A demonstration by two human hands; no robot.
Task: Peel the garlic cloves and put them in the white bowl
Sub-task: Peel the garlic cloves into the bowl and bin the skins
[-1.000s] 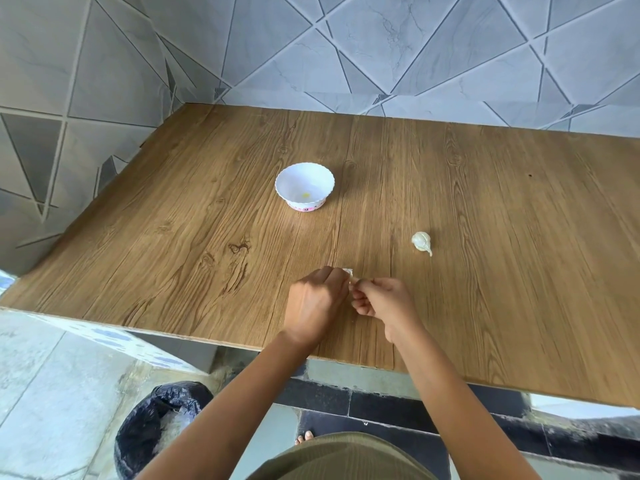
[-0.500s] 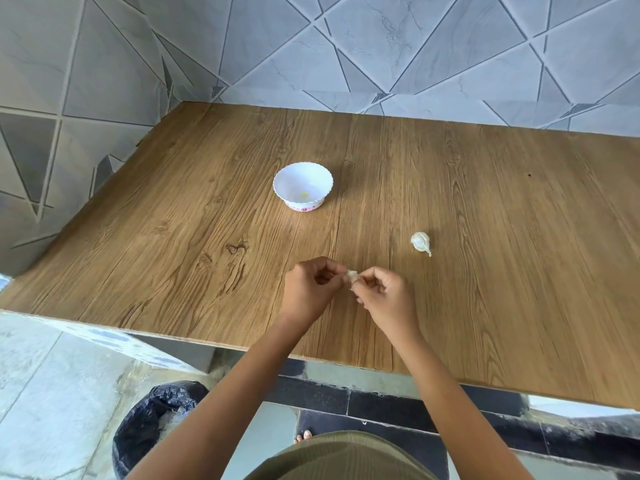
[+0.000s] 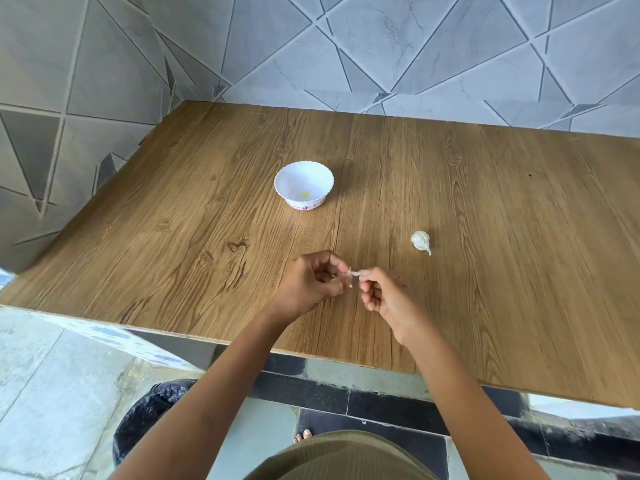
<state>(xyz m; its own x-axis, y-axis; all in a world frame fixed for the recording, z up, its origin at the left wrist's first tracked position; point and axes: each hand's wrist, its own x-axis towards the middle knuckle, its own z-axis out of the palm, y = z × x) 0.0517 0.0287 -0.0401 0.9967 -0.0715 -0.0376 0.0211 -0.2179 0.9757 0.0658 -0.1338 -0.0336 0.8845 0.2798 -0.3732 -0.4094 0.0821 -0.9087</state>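
head view: left hand [image 3: 311, 285] and right hand [image 3: 388, 303], lifted a little since before, both pinch the garlic clove [image 3: 355, 273].

Soft, even daylight, bright throughout, with no hard shadows; the table [image 3: 485, 237] carries a pale sheen far beyond the hands, up near the wall [image 3: 381, 46]; the bowl [image 3: 294, 180] beyond the left hand [image 3: 311, 285] throws barely any shadow; a blown-out white patch glares below the table edge, nearer than the right hand [image 3: 388, 299] and off to its right; the garlic clove [image 3: 355, 273] pinched between both hands is a blurred pale smear; left of the left hand the wall lines bend and smear; the floor [image 3: 52, 393] there looks washed out.
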